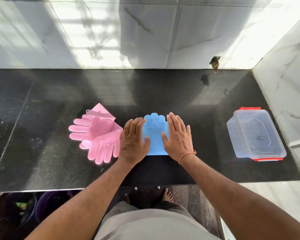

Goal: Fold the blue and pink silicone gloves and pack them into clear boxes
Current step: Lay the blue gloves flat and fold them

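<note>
A folded blue silicone glove [155,134] lies flat on the black counter in front of me, its fingertips pointing away. My left hand [132,141] rests palm down on its left edge, and my right hand [177,137] presses flat on its right edge, fingers spread. Two pink silicone gloves [97,134] lie overlapping to the left, bristled side up, fingers pointing left and toward me. A clear box [255,134] with red clips and its lid on stands at the right.
The black stone counter [42,135] ends at a front edge near my waist. White marble walls [145,32] close the back and the right side. A small brown hole [215,64] sits in the back wall.
</note>
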`<state>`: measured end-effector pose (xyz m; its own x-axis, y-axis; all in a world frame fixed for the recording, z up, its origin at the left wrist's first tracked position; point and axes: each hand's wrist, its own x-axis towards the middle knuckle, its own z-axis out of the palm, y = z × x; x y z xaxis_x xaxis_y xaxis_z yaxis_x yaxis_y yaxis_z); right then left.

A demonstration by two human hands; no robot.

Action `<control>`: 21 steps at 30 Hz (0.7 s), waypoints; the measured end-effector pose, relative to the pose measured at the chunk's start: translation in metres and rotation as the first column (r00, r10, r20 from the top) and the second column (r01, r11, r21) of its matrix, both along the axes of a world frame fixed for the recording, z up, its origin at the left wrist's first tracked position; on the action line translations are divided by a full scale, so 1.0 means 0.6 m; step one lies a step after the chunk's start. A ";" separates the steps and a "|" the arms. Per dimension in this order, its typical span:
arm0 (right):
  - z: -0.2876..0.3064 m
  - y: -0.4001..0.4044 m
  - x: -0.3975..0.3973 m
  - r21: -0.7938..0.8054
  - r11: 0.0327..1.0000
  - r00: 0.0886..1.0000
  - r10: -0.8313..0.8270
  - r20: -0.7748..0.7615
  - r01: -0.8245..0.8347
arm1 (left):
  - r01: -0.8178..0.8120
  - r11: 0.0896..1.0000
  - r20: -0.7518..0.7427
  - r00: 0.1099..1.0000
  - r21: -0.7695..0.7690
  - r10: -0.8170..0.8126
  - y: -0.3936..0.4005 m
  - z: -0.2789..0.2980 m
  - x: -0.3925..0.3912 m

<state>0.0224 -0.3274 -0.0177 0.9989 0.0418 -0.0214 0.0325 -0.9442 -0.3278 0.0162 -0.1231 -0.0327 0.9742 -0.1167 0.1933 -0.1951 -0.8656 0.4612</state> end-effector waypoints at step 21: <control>-0.083 0.005 -0.006 -0.082 0.957 0.956 0.268 -0.119 -0.278 | 0.175 0.962 -0.130 0.980 0.208 -0.150 -0.018 -0.074 0.010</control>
<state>0.0186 -0.3243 -0.0674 0.9415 0.3051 -0.1432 0.2637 -0.9315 -0.2505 0.0225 -0.1338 -0.0770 0.9525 -0.3023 0.0361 -0.2993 -0.9083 0.2921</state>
